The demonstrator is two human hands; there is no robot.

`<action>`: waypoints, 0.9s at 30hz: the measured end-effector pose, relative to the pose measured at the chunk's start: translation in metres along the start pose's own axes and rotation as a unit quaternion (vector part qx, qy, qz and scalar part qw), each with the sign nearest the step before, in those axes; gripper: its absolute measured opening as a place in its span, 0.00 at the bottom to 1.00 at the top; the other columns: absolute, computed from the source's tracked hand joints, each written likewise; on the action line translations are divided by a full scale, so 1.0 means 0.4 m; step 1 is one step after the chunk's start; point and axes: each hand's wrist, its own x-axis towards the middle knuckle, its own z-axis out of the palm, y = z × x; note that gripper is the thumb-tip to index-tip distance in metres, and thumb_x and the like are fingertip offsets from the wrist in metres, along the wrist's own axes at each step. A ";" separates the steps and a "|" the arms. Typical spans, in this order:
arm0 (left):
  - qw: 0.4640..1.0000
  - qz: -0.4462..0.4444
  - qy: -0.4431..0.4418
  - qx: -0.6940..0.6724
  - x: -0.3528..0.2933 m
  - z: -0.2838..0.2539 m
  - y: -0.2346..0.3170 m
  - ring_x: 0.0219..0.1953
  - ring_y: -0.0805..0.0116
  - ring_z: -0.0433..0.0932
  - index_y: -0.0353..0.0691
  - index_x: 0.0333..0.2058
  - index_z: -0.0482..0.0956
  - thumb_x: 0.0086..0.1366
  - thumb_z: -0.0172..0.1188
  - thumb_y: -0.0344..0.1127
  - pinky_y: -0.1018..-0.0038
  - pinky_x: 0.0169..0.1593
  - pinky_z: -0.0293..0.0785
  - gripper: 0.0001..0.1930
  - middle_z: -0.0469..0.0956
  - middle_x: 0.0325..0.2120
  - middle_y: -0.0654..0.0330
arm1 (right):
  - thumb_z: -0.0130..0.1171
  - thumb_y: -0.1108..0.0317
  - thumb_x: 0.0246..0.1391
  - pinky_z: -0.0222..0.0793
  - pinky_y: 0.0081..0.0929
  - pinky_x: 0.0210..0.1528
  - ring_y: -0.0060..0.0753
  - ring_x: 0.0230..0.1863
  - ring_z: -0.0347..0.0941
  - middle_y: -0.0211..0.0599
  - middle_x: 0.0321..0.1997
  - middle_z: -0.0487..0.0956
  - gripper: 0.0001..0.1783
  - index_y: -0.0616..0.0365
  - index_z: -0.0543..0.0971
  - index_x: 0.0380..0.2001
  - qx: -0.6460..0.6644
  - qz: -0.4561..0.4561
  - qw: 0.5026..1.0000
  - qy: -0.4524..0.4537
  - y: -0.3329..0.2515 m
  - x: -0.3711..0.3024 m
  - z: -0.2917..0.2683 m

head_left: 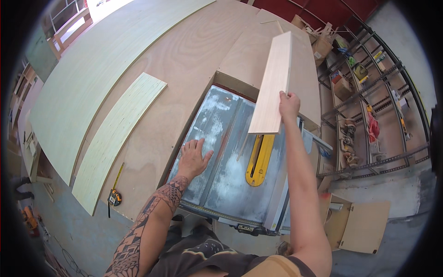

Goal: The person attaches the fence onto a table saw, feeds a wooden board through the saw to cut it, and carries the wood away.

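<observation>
Gripping a pale board [272, 87] right of upper center, the right hand [289, 105] closes its fingers on the edge — the left hand [194, 159], fingers spread and empty, lies on the gray tabletop [226, 171] mid-frame.

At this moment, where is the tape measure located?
In the head view, the tape measure lies left of the left hand, on the wooden tabletop, just right of the plywood strip.

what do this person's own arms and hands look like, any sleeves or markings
The left hand and right hand are ungloved. Dark geometric tattoos run along the left forearm to the wrist; the right forearm shows none. A dark short-sleeved shirt leaves both forearms bare.
</observation>
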 end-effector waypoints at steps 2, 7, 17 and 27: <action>0.999 0.006 0.035 -0.026 0.005 0.006 0.002 0.57 0.49 0.70 0.40 0.63 0.73 0.75 0.57 0.55 0.52 0.65 0.63 0.29 0.74 0.50 0.51 | 0.69 0.56 0.61 0.77 0.44 0.44 0.51 0.37 0.83 0.53 0.36 0.85 0.21 0.67 0.84 0.42 0.072 -0.008 0.997 0.011 -0.106 -0.143 -0.065; 0.959 -0.033 0.001 -0.281 0.000 0.060 -0.150 0.53 0.55 0.76 0.39 0.62 0.75 0.77 0.51 0.60 0.57 0.60 0.69 0.31 0.79 0.49 0.52 | 0.66 0.62 0.65 0.76 0.40 0.41 0.40 0.34 0.80 0.45 0.35 0.84 0.19 0.69 0.82 0.48 0.196 -0.004 0.980 -0.040 -0.428 -0.583 -0.215; 0.722 -0.212 0.030 -0.657 -0.428 -0.290 -0.100 0.52 0.69 0.80 0.26 0.60 0.77 0.83 0.45 0.56 0.71 0.60 0.74 0.33 0.83 0.53 0.57 | 0.55 0.59 0.75 0.75 0.30 0.50 0.31 0.43 0.79 0.43 0.45 0.82 0.23 0.66 0.77 0.63 0.314 -0.122 0.930 -0.150 -0.623 -1.113 -0.208; 0.907 -0.342 0.231 -0.087 -0.763 -0.763 -0.779 0.28 0.50 0.77 0.30 0.32 0.82 0.77 0.53 0.58 0.55 0.38 0.73 0.31 0.80 0.25 0.42 | 0.60 0.50 0.69 0.77 0.39 0.56 0.48 0.53 0.84 0.53 0.52 0.85 0.30 0.62 0.76 0.64 0.004 -0.043 0.731 -0.681 -0.206 -1.572 -0.292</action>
